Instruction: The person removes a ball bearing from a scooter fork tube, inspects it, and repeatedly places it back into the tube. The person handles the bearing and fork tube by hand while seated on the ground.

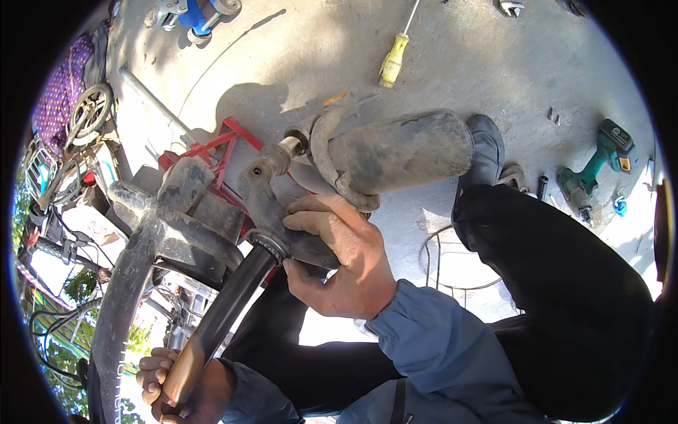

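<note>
A bare black steering tube runs up from the lower left to a grey, dirty fork crown. A bearing ring sits around the tube where it meets the crown. My left hand is wrapped around the tube's lower end, which looks worn and shiny. Higher up, my right hand grips the crown beside the ring, thumb on the near side and fingers over the far side. Beyond the crown, a short metal fork leg leads to a dusty rounded mudguard.
A large grey frame stands close on the left, with a red metal stand behind it. A yellow-handled screwdriver, a green cordless drill and a black socket lie on the concrete. My shoe is beside the mudguard.
</note>
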### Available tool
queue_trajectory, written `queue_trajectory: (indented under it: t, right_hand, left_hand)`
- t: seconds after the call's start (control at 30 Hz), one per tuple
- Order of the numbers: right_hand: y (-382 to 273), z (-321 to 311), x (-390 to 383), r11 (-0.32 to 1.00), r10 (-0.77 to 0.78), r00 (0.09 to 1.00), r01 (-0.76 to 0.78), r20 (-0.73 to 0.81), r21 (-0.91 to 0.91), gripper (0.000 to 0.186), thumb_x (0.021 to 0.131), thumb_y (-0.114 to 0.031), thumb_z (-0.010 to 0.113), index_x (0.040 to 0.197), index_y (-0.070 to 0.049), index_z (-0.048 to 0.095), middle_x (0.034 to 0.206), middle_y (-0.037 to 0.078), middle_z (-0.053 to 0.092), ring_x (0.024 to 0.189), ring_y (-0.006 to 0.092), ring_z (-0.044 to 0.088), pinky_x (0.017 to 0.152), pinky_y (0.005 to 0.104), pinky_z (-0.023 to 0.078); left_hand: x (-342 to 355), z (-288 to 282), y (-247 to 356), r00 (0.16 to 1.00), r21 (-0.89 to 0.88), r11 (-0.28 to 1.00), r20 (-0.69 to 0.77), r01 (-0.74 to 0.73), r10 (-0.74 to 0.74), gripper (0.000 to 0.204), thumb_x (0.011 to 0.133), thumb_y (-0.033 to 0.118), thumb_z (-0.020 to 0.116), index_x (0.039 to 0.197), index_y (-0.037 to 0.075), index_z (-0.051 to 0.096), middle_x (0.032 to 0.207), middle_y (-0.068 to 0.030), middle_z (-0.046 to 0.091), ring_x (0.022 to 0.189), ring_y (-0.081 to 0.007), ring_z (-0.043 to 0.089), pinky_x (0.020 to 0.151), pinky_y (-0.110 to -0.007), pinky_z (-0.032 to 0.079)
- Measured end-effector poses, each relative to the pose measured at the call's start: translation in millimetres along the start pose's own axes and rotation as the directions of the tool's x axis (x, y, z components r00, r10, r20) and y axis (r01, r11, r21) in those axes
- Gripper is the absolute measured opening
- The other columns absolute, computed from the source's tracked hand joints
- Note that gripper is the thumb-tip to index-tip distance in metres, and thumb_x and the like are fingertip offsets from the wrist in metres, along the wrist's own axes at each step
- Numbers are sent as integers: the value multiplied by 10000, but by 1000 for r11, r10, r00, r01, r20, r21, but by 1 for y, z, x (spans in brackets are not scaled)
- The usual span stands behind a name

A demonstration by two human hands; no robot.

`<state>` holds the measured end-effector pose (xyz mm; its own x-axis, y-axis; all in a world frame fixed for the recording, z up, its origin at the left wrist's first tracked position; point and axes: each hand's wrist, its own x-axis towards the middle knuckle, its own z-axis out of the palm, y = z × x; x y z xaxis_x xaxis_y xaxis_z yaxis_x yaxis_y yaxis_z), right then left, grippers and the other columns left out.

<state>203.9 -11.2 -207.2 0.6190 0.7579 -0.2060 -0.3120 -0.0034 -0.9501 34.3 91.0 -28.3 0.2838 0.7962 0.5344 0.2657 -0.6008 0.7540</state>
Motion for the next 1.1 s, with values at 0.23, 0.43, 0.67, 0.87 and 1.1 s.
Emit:
queue_trajectory:
  t: [0.23, 0.43, 0.67, 0.87, 1.1]
  right_hand:
    - [0, 7, -1, 997, 31, 999, -30, 17, -77, 463, 691, -100, 789, 1123, -41, 633, 1125, 130, 593, 899, 327, 637, 783, 425, 549]
    - [2, 11, 0, 996, 46, 999, -44, 18, -75, 482, 673, -109, 775, 1119, -23, 615, 1124, 153, 580, 888, 343, 626, 772, 436, 542]
    - [4, 7, 2, 998, 52, 998, -50, 46, -43, 497, 607, -60, 786, 1084, -38, 649, 1147, 180, 632, 916, 328, 655, 754, 402, 552]
    - [7, 8, 3, 998, -19, 996, 25, 92, -61, 550, 606, -108, 800, 1133, -75, 645, 1230, 172, 589, 1015, 338, 624, 860, 445, 536]
    - [7, 8, 4, 997, -4, 985, 18, 171, -79, 559, 625, -130, 805, 1169, -115, 678, 1302, 185, 549, 1089, 359, 605, 937, 472, 519]
  left_hand:
    - [7, -3, -3, 997, -13, 999, 65, 36, -35, 333, 834, 338, 512, 886, 43, 659, 842, -111, 563, 841, -272, 508, 786, -410, 369]
    - [4, 32, -11, 988, 14, 1000, -156, -5, 7, 405, 879, 458, 500, 822, 91, 661, 722, -76, 561, 649, -214, 540, 566, -349, 431]
    - [5, 26, -8, 999, -7, 1000, -34, 0, 0, 415, 884, 454, 479, 872, 69, 632, 729, -76, 526, 636, -217, 518, 541, -342, 439]
    - [5, 23, -7, 999, -22, 999, -29, 34, -35, 438, 883, 469, 473, 884, 59, 629, 756, -92, 529, 663, -233, 523, 539, -357, 447]
    - [5, 16, -7, 999, -13, 999, 16, 37, -37, 452, 893, 472, 484, 906, 50, 646, 779, -105, 548, 680, -243, 528, 548, -366, 446]
